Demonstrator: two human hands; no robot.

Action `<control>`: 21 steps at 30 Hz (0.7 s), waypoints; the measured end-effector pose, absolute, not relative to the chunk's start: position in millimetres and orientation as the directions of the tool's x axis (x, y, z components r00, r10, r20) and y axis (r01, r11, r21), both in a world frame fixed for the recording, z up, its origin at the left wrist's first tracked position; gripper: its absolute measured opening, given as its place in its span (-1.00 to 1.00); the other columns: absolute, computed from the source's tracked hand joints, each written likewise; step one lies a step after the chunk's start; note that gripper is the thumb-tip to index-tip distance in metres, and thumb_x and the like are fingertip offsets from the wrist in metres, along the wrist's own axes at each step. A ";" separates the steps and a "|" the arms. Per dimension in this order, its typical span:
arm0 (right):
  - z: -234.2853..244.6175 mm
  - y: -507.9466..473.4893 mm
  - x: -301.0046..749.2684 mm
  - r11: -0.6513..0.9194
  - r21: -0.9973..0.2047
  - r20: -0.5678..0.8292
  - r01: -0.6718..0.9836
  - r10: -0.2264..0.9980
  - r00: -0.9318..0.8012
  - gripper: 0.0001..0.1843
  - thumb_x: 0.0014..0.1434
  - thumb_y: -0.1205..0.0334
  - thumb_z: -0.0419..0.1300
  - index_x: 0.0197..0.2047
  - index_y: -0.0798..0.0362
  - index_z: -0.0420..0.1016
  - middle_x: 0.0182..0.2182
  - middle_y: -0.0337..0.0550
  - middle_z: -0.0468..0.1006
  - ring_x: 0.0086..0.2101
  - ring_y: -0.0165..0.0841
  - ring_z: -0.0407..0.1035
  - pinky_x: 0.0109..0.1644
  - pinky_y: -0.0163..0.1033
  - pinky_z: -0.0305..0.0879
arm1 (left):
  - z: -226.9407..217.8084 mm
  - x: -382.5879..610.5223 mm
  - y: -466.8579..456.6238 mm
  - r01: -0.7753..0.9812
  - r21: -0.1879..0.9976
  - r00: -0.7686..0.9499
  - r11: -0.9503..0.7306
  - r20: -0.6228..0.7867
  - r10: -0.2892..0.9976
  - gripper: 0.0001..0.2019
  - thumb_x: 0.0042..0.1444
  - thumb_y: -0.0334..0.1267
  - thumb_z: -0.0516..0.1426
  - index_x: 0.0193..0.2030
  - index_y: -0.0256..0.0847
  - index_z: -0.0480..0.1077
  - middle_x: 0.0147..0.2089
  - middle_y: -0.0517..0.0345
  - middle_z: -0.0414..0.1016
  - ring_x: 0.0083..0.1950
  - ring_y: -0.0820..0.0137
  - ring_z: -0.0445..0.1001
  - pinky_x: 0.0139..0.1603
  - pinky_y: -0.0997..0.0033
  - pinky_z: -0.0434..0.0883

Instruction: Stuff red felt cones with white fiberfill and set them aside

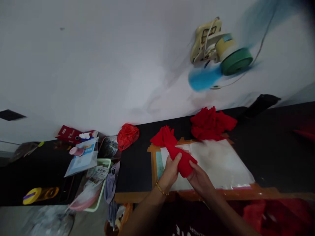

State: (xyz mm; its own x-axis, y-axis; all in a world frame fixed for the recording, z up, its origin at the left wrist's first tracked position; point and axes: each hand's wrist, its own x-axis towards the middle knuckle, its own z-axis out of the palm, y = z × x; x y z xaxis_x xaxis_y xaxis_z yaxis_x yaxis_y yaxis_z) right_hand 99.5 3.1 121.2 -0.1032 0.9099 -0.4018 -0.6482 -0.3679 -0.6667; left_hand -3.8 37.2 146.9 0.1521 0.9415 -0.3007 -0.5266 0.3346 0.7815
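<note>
Plainly at the centre of the head view: a rolled red cloth (183, 162) clenched between two bare hands over a white sheet (221, 164) framed in orange-brown tape on the dark counter (283, 154). Left hand (171, 171) wrapped around the near left side of the roll, fingers curled over it, a gold bangle (161, 189) at the wrist. Right hand (199, 178) cupped under the roll's lower right end, grip closed on the fabric too. Far end of the same cloth fanned out in a ruffle at the white sheet's far left corner.

Beyond the white sheet's far edge, touching it, a loose pile of red fabric (211, 124). Left of the sheet, near the wall, a crumpled red plastic bag (128, 136). Further left of the sheet, a pale green basket (99, 193) stuffed with papers and plastic, a blue-and-white packet (82, 160) leaning on it, and a dark red packet (67, 133) behind. Far left from the sheet, a yellow tape roll (33, 195) on the dark surface. High above the sheet's right half, on the white wall, a blurred fan (219, 55) with blue blades and a green hub. Below the sheet's near right corner, more red material (278, 216), too blurred to tell what.
</note>
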 end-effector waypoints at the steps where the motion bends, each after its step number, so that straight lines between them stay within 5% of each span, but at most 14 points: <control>1: 121.9 3.9 98.9 -0.347 -0.646 -0.389 -0.680 0.916 -0.098 -0.56 0.14 -0.04 0.21 0.05 -0.05 0.45 0.05 -0.10 0.53 0.02 -0.17 0.43 -0.06 -0.11 0.47 | 146.3 -3.5 37.9 -0.526 0.778 0.155 0.343 -0.309 0.938 -0.57 0.06 -0.04 0.26 -0.02 -0.26 0.39 -0.03 -0.12 0.57 0.03 0.15 0.53 0.06 0.20 0.44; 4: 121.8 5.8 97.8 -0.321 -0.573 -0.368 -0.754 0.923 -0.114 -0.60 0.09 -0.01 0.27 -0.02 -0.06 0.52 0.05 -0.14 0.54 0.10 -0.18 0.36 0.11 -0.09 0.39 | 141.5 -4.6 42.9 -0.537 0.754 0.172 0.378 -0.340 0.924 -0.52 0.04 -0.02 0.29 0.01 -0.29 0.41 -0.04 -0.14 0.58 0.03 0.15 0.53 0.09 0.18 0.41; 7: 118.1 4.7 99.1 -0.327 -0.560 -0.396 -0.761 0.913 -0.100 -0.61 0.03 0.03 0.35 -0.07 -0.05 0.56 -0.01 -0.15 0.57 -0.02 -0.21 0.43 -0.05 -0.15 0.43 | 134.6 -7.6 52.5 -0.564 0.737 0.112 0.373 -0.380 0.918 -0.51 0.05 0.03 0.27 -0.01 -0.31 0.45 -0.04 -0.14 0.58 0.02 0.17 0.53 0.12 0.19 0.39; 11: 109.8 1.3 95.7 -0.279 -0.690 -0.454 -0.668 0.885 0.099 -0.63 -0.05 0.04 0.43 -0.17 -0.01 0.58 -0.23 -0.17 0.62 -0.27 -0.29 0.46 -0.24 -0.22 0.39 | 125.3 -5.8 61.0 -0.544 0.783 -0.054 0.300 -0.390 0.919 -0.52 0.05 0.03 0.26 0.00 -0.28 0.45 -0.07 -0.08 0.59 0.02 0.21 0.53 0.11 0.22 0.38; 17: 102.8 9.0 84.0 -0.294 -0.666 -0.494 -0.685 0.862 0.110 -0.57 -0.08 0.06 0.42 -0.12 0.03 0.60 -0.18 -0.13 0.65 -0.05 -0.16 0.45 0.20 -0.02 0.25 | 123.1 5.9 48.5 -0.529 0.771 0.068 0.356 -0.379 0.923 -0.57 0.10 -0.02 0.23 0.01 -0.29 0.44 -0.01 -0.15 0.57 0.01 0.20 0.53 0.09 0.20 0.40; 21: 96.2 12.2 87.2 -0.288 -0.623 -0.453 -0.727 0.891 0.035 -0.66 -0.05 0.12 0.38 -0.16 -0.03 0.61 -0.14 -0.15 0.65 -0.02 -0.18 0.44 0.16 -0.05 0.29 | 123.2 1.9 44.8 -0.541 0.765 0.111 0.349 -0.346 0.932 -0.57 0.05 -0.13 0.28 0.03 -0.28 0.41 0.02 -0.12 0.55 0.01 0.22 0.52 0.11 0.21 0.38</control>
